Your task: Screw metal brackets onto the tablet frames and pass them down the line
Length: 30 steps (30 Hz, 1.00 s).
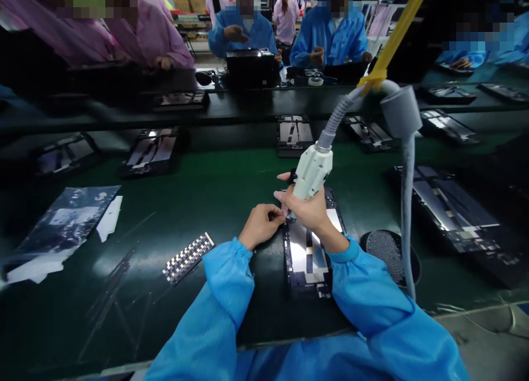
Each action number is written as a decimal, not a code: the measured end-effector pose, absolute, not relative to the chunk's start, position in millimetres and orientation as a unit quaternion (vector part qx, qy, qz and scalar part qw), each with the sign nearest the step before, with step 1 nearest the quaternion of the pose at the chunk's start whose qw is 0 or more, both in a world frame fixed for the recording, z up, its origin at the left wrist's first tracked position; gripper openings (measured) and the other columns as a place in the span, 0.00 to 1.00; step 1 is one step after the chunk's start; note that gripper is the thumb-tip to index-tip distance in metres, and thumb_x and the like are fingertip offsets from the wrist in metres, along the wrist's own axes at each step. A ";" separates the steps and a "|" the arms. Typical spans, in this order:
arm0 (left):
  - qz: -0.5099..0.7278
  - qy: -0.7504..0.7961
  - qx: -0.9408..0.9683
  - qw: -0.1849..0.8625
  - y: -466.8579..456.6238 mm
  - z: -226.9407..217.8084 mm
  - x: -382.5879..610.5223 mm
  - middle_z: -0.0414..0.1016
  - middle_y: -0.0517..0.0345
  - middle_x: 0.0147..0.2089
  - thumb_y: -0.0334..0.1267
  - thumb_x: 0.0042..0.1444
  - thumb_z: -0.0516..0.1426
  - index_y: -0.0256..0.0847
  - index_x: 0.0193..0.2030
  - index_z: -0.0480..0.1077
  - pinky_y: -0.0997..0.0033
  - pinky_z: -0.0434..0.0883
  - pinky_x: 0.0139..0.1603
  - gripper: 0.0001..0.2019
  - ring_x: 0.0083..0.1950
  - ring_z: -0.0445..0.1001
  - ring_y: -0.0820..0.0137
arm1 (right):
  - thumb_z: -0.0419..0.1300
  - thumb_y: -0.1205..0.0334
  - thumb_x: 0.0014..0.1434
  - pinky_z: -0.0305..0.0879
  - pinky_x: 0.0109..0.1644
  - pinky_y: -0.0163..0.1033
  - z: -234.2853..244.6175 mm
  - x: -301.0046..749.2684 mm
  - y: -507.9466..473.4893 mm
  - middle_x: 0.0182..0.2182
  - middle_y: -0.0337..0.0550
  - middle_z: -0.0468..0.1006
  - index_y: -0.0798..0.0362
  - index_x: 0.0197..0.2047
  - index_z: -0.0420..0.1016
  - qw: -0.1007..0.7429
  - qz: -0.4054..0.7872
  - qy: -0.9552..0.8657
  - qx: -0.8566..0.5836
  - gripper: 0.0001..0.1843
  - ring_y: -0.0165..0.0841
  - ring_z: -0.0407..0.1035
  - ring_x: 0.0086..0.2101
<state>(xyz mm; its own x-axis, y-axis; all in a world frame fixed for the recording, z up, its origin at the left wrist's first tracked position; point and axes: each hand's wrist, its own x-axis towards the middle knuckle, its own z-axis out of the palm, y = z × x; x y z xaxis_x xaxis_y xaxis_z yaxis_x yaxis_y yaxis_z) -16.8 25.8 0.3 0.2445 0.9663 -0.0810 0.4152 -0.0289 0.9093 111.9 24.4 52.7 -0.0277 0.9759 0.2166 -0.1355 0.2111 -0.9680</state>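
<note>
My right hand (308,207) is wrapped round a pale electric screwdriver (314,168) that hangs from a grey hose, its tip end pointing down and left. Beneath it lies an opened tablet-like device (301,254) with silvery battery panels and a black frame. My left hand (262,225) is pinched at the device's upper left edge, close to the driver's lower end; whatever lies between the fingertips is too small to make out. Left of that hand rests a strip of small parts in rows (189,258). A round dark dish of tiny pieces (384,251) sits to the right, partly behind my sleeve.
Similar opened devices lie on the green bench, one far right (450,204) and several along the back. A plastic bag (70,215) with white paper is at left. A yellow strap (400,31) holds the hose overhead. Co-workers in blue and pink sit opposite.
</note>
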 end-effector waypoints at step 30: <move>0.251 0.588 0.672 0.374 3.1 24.3 -71.3 0.80 0.56 0.31 0.34 0.49 0.57 0.40 0.31 0.77 0.69 0.70 0.37 0.07 0.34 0.76 0.66 | 0.65 0.62 0.49 0.68 0.28 0.39 22.6 93.4 22.0 0.18 0.34 0.70 0.53 0.33 0.72 0.571 0.373 -0.587 -0.436 0.08 0.32 0.69 0.22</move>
